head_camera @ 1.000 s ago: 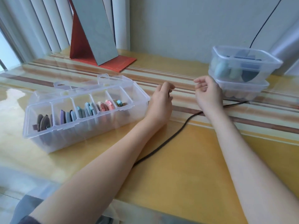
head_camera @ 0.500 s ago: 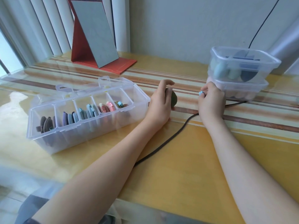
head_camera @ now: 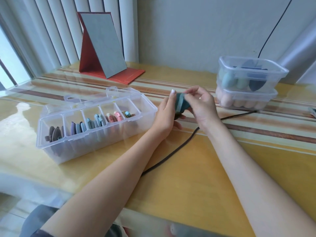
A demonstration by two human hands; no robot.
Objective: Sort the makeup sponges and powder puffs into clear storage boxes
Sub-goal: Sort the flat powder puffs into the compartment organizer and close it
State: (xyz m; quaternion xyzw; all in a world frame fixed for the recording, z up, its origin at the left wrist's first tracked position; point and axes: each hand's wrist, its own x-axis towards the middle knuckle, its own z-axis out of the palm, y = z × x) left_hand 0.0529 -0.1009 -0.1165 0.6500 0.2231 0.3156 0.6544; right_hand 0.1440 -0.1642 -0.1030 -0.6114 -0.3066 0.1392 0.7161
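Both hands lifted off the table since 0.5 s ago and came together; they were apart then, left holding a dark puff near the divided box, right down by the stacked boxes with a bit of light blue showing. Now left hand [head_camera: 168, 115] and right hand [head_camera: 199, 104] meet above the striped tabletop [head_camera: 196, 168], both on 1 teal powder puff [head_camera: 181, 104] with a lighter blue ribbon band across it. Left fingers curl round its left side, thumb up by the top edge; right thumb and fingers pinch its upper right edge. Puff is held clear of the table, between the divided box and the stacked boxes, in neither. Divided clear box [head_camera: 95, 127] sits left of the hands, lid open behind it, puffs standing on edge in its compartments: brown at far left, then purple and blue, blue, pink, and a few small ones; rightmost compartment contents cannot tell. 2 stacked clear boxes [head_camera: 248, 82] at right: top holds blue and mint sponges, bottom holds pale pink ones. Black cable [head_camera: 171, 156] runs across the table under the arms. Red folding mirror [head_camera: 104, 47] stands at the back by the blinds.
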